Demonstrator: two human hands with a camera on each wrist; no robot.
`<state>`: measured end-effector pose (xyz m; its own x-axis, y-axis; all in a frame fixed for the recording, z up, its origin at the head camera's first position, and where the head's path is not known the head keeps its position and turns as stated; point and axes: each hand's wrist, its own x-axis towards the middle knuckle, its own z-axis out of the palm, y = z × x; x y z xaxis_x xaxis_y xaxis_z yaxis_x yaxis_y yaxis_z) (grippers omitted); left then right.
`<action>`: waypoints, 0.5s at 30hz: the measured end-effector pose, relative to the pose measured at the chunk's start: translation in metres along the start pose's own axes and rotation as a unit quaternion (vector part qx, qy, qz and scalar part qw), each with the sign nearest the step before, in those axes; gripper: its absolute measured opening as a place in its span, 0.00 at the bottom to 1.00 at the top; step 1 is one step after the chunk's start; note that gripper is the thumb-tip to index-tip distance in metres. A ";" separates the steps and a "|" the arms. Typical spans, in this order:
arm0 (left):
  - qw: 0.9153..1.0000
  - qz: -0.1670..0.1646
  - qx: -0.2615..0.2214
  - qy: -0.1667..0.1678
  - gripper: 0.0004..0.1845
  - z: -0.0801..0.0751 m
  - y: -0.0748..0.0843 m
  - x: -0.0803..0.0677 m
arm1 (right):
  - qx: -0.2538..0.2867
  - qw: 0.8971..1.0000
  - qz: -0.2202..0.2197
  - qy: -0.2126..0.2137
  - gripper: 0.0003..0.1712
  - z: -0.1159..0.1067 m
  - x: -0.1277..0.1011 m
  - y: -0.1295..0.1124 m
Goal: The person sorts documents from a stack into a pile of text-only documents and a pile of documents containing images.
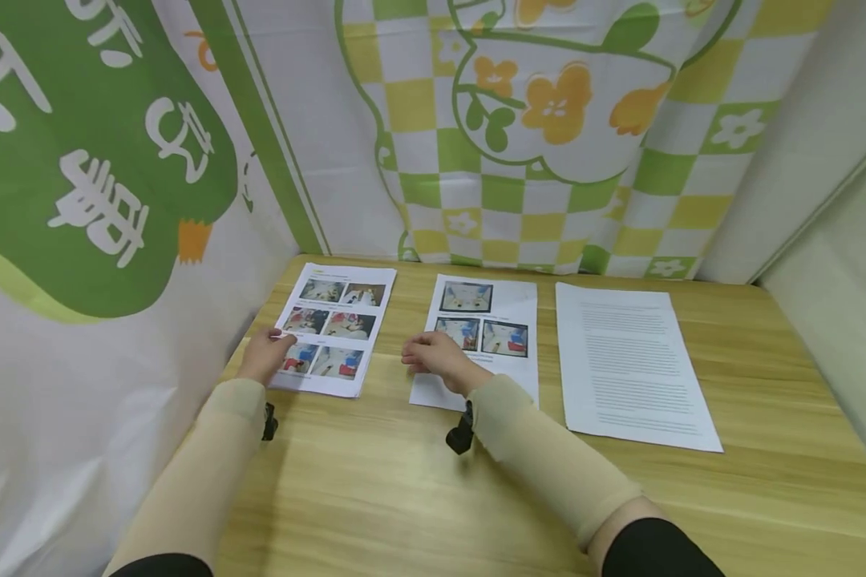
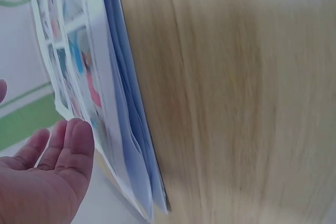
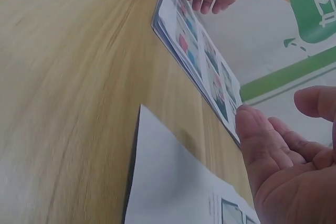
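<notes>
At the left of the table lies a stack of printed sheets (image 1: 332,320) with rows of colour photos; its layered edges show in the left wrist view. My left hand (image 1: 265,355) is at the stack's left edge, its fingers (image 2: 79,140) fairly straight beside the paper. Whether they touch it I cannot tell. Over the left part of the middle sheets (image 1: 505,378), which bear three photos, hovers my right hand (image 1: 439,357). Nothing sits between its thumb and its loosely bent fingers (image 3: 257,129).
On the right lies a stack of text-only pages (image 1: 635,361), slightly askew. All the papers rest on a wood-grain table (image 1: 361,497). A patterned cloth (image 1: 505,192) hangs along the back edge, and white sheeting (image 1: 36,417) closes off the left side.
</notes>
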<state>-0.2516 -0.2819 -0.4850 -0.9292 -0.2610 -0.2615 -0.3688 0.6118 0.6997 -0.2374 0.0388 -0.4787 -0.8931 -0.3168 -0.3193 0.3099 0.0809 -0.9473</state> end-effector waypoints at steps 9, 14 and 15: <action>0.999 -0.034 -0.038 0.018 0.35 -0.009 -0.013 0.008 | 0.023 0.999 0.035 0.001 0.17 0.029 0.013 0.007; 0.997 -0.044 -0.055 0.022 0.34 -0.010 -0.014 0.013 | 0.094 0.993 0.066 -0.003 0.20 0.040 0.020 0.013; 0.997 -0.044 -0.052 0.022 0.34 -0.011 -0.015 0.015 | 0.108 0.992 0.071 -0.004 0.22 0.042 0.021 0.014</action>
<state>-0.2595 -0.3028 -0.4919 -0.8903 -0.3443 -0.2978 -0.4430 0.5046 0.7410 -0.2383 -0.0064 -0.4973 -0.8327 -0.3246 -0.4486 0.4961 -0.0776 -0.8648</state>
